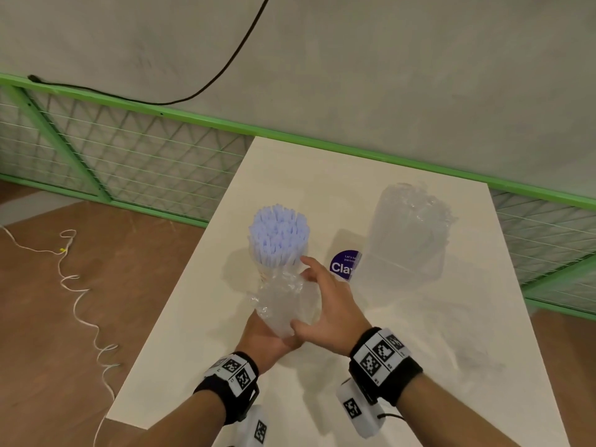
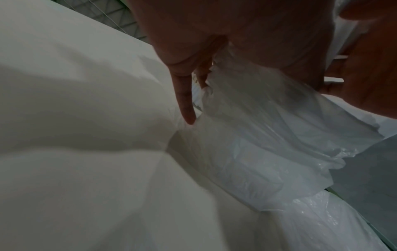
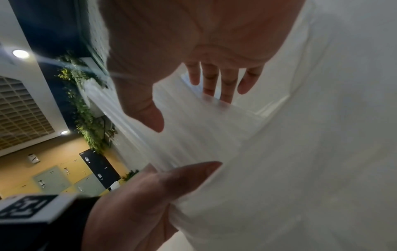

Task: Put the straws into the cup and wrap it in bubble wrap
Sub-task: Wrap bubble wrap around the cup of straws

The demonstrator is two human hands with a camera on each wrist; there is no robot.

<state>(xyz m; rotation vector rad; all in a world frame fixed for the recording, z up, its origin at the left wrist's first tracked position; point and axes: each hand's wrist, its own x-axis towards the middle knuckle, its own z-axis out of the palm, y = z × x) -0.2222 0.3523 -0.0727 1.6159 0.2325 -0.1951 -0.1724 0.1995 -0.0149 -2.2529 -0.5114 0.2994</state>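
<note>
A clear cup (image 1: 265, 273) packed with pale blue straws (image 1: 279, 233) leans over the white table (image 1: 419, 333), its lower half covered in bubble wrap (image 1: 283, 304). My left hand (image 1: 267, 340) cradles the wrapped bottom from below, and its thumb (image 3: 182, 175) lies on the wrap (image 3: 204, 132). My right hand (image 1: 324, 296) lies over the wrap from the right, with its fingers (image 3: 227, 84) straight and spread along the cup. In the left wrist view one finger (image 2: 185, 101) points down beside the crumpled wrap (image 2: 268, 135).
A second bundle of clear bubble wrap (image 1: 409, 233) stands at the back right of the table, with a purple round sticker (image 1: 342, 266) beside it. A green mesh fence (image 1: 129, 156) runs behind. A white cord (image 1: 80, 295) lies on the wooden floor to the left.
</note>
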